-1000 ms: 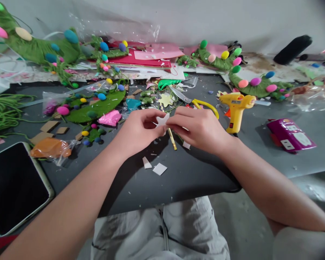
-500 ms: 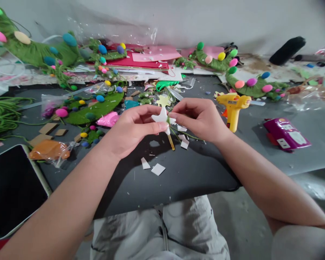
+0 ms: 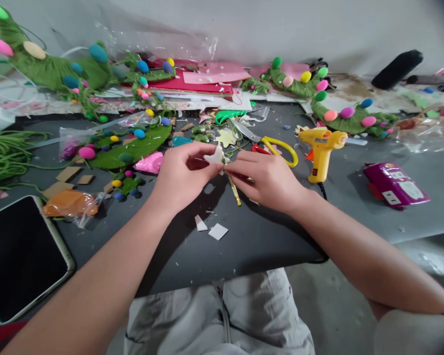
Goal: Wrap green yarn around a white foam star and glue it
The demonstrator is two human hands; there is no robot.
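Between thumb and fingers my left hand [image 3: 190, 170] pinches a small white flower-shaped cutout [image 3: 214, 156], tilted over the table. My right hand [image 3: 264, 177] meets it from the right, fingertips pressed together at the cutout's edge; what lies between them is too small to make out. Below the fingertips a thin gold-ended stick, pencil-like [image 3: 236, 193], points toward me. Just beyond my hands lie a pale yellow flower cutout [image 3: 226, 138] and scissors [image 3: 281, 148] with yellow and red handles.
A yellow glue gun [image 3: 321, 148] stands to the right, its cord running down to the table edge. White scraps [image 3: 218, 231] lie in front. A tablet [image 3: 24, 261] sits at left, near an orange packet [image 3: 71, 203]. Green decorated shapes [image 3: 340, 118] line the back.
My right hand has come lower and turned its knuckles up, uncovering the scissors behind. The white cutout has tilted in my left hand and no longer covers the stick's upper part.
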